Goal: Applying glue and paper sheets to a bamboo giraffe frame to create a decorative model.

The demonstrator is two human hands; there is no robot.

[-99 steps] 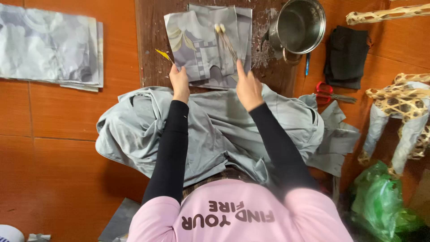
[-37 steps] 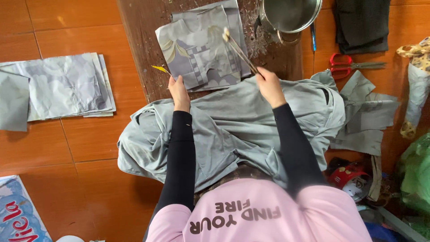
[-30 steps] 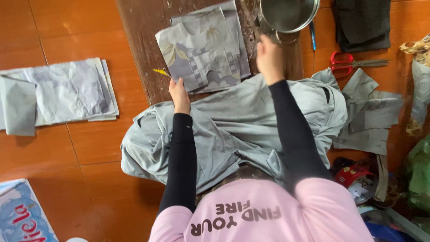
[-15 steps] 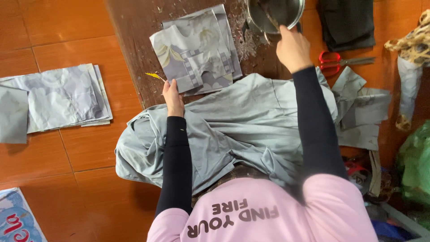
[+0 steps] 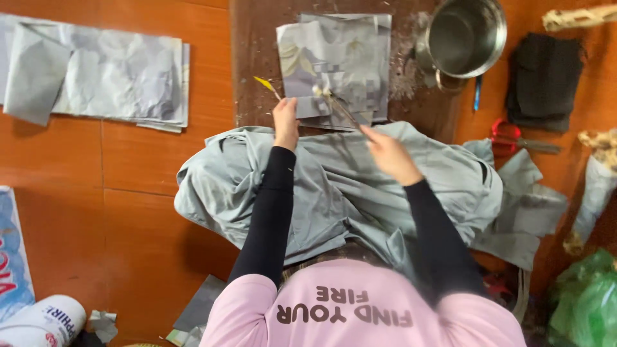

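While right hand (image 5: 391, 154) returns from metal pot (image 5: 464, 37), we see brush (image 5: 334, 106) pinched in its closed fingers, tip now over grey sheet stack (image 5: 337, 64). Half second ago same hand reached at pot rim; now drawn nearer stack, so brush likely loaded. Left hand (image 5: 285, 119) presses flat on stack's near edge, fingers together, holding nothing. Yellow sliver (image 5: 265, 83) lies just left of stack. Pot sits right of stack, red scissors (image 5: 514, 138) farther right.
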